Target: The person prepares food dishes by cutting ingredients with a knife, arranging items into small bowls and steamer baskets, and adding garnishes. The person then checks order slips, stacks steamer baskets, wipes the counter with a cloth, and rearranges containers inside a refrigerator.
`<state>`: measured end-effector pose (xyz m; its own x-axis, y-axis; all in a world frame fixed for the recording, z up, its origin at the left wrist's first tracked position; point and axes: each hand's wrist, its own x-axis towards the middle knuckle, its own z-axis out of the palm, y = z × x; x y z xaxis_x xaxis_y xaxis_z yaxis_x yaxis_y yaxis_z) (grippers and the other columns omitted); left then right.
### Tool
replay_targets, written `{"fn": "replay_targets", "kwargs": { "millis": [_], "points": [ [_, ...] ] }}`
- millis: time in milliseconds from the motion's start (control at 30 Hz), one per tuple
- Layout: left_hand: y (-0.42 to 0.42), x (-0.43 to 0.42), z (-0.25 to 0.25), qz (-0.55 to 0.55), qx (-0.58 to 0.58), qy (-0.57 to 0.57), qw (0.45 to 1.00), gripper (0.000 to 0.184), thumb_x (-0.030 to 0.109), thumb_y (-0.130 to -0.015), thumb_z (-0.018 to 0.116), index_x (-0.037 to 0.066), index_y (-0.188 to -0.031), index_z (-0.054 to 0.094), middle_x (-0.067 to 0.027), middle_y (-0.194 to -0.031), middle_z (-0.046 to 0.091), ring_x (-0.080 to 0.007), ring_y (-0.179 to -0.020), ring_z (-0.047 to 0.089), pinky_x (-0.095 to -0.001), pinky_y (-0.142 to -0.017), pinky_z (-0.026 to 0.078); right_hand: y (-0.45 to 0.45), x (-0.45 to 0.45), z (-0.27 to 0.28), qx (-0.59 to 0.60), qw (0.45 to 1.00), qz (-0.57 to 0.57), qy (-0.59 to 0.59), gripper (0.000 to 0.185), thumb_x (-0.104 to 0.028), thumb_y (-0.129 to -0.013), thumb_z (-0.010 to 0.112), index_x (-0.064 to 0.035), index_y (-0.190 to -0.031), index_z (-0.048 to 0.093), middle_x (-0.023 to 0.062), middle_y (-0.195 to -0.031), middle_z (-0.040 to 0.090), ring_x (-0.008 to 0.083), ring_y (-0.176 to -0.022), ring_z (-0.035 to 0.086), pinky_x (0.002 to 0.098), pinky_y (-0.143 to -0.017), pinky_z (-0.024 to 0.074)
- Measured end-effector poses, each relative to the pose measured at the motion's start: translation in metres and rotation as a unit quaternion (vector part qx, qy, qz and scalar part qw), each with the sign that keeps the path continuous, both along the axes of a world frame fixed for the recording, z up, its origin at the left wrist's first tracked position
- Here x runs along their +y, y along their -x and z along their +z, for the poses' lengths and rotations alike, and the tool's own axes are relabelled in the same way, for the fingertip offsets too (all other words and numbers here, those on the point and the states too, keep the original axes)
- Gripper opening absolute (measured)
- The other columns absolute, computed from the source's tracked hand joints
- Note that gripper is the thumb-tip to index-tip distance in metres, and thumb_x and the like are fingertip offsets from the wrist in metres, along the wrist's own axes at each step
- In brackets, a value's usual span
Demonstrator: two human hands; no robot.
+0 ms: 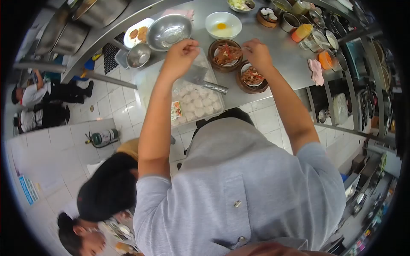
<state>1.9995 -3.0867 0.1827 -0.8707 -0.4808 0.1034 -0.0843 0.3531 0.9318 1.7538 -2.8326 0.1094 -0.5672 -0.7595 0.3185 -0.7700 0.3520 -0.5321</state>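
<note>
My left hand (pixel 183 56) is raised over the near rim of a large metal bowl (pixel 170 32), its fingers curled together. Anything inside them is too small to make out. On the right, my right hand (pixel 256 53) hovers close to two small bamboo steamers, fingers pinched, their contents hidden. The farther steamer (pixel 210 59) and the nearer steamer (pixel 252 90) each hold brown meat-like pieces with red strips on top. Left of them, a broad-bladed cleaver (pixel 205 82) with a metal handle lies across a clear plastic box (pixel 220 106) of round whitish pieces.
A white bowl (pixel 232 33) with a yolk stands behind the steamers. Farther right are a sauce bottle (pixel 302 33), a pink cloth (pixel 316 71) and several metal containers. A small metal bowl (pixel 139 56) sits left. A person in black (pixel 109 187) bends at lower left.
</note>
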Motion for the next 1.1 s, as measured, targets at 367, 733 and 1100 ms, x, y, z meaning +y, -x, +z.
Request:
{"fn": "replay_targets", "kwargs": {
  "millis": [367,733,1100],
  "points": [
    [0.163,-0.003,-0.127,-0.026,-0.294,0.307,0.905,0.037,0.01,-0.09,0.068,0.006,-0.124,0.081,-0.0245,-0.125,0.077,-0.0423,-0.12,0.073,-0.0493,-0.104,0.057,-0.019,0.143,-0.07,-0.271,0.924,-0.233,-0.132,0.047,-0.028,-0.089,0.076,0.0099,-0.117,0.076,0.0302,-0.101,0.079,0.0465,-0.101,0.077,0.0513,-0.091,0.0611],
    [0.179,0.053,-0.147,0.051,-0.315,0.054,0.946,0.045,0.002,-0.08,0.08,0.005,-0.125,0.084,-0.0184,-0.097,0.082,-0.023,-0.076,0.081,-0.0368,-0.061,0.067,0.095,0.193,0.037,-0.109,0.96,-0.141,-0.214,0.033,-0.022,-0.085,0.073,0.0103,-0.089,0.075,0.0351,-0.091,0.074,0.0516,-0.092,0.075,0.0564,-0.088,0.0597],
    [0.198,0.163,-0.165,0.058,-0.179,-0.15,0.971,0.043,0.019,-0.104,0.069,-0.006,-0.139,0.07,-0.0196,-0.109,0.077,-0.0288,-0.083,0.079,-0.0394,-0.073,0.066,0.155,0.136,0.013,-0.271,0.947,-0.087,-0.149,0.036,-0.025,-0.091,0.07,0.0097,-0.084,0.074,0.0227,-0.066,0.073,0.0342,-0.067,0.078,0.0449,-0.072,0.0625]
  ]
}}
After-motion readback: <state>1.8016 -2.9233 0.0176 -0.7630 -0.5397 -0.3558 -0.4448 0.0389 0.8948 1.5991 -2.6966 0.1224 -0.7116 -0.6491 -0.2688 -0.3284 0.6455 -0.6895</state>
